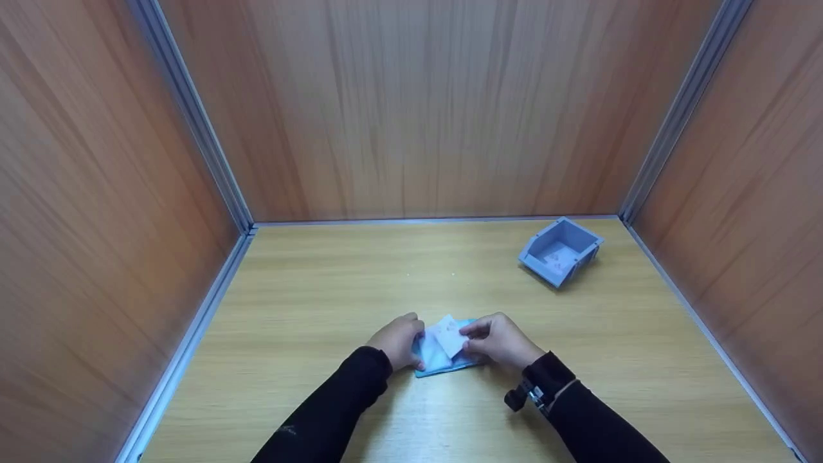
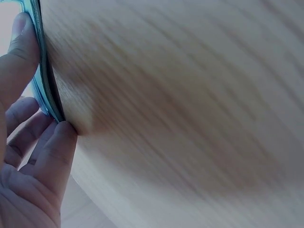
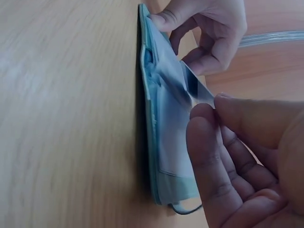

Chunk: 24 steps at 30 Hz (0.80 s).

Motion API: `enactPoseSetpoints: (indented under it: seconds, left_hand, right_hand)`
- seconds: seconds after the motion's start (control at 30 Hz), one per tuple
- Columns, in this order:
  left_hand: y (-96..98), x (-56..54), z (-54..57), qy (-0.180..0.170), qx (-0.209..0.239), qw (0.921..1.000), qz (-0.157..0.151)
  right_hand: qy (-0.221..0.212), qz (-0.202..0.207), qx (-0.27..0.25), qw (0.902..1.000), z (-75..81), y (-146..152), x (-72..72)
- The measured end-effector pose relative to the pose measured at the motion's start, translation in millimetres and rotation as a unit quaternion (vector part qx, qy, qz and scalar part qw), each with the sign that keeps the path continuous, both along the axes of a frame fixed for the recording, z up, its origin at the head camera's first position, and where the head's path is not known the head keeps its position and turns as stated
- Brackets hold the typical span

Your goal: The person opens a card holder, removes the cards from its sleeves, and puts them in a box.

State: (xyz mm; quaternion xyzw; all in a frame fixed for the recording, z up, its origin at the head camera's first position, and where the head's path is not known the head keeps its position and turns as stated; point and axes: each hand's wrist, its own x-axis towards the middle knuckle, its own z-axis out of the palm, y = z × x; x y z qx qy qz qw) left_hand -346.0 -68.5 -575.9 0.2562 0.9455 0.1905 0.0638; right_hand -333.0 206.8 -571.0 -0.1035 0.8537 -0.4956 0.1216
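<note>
A light-blue wallet lies open and flat on the table. My left hand holds its left edge, with the thumb on top and the fingers at the border, as the left wrist view shows of that hand. Between the thumb and fingertips of my right hand is a small white card, tilted above the open wallet. Seen from the right wrist, the card rises at a slant from the wallet's inner face; whether its lower end sits in a pocket I cannot tell.
A grey-blue plastic bin stands at the back right, with something pale and small inside. Wood-grain panels with metal edging wall in the table at the back and both sides. A thin strap sticks out from the wallet's end.
</note>
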Motion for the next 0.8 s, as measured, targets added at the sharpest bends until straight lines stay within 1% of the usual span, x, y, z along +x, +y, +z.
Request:
enactPoseSetpoints:
  seconds: [0.13, 0.37, 0.43, 0.5, 0.63, 0.8]
  left_hand:
    - [-0.1, -0.6, 0.3, -0.001, -0.002, 1.0000, 0.002]
    - [0.8, -0.9, -1.6, -0.009, -0.012, 0.9999, 0.008]
    - [0.6, -1.3, -1.9, -0.007, -0.013, 0.9999, 0.009]
    - [0.0, -1.7, -2.1, -0.002, -0.014, 0.9999, 0.009]
    - [-0.2, -2.1, -1.9, 0.000, -0.013, 0.9999, 0.009]
    - [-0.1, -2.1, -3.9, 0.001, -0.011, 0.9999, 0.005]
  right_hand:
    - [-0.002, -0.008, -0.002, 1.0000, 4.8, 3.6, -1.7]
    - [-0.010, -0.040, 0.017, 0.9990, 15.0, 11.6, -3.9]
    - [-0.014, -0.047, 0.006, 0.9988, 17.5, 14.6, -6.0]
    - [-0.027, -0.060, -0.017, 0.9977, 19.9, 17.4, -9.3]
    - [-0.052, -0.098, -0.063, 0.9919, 25.3, 24.6, -18.0]
    - [-0.041, -0.149, -0.084, 0.9844, 30.4, 37.0, -30.7]
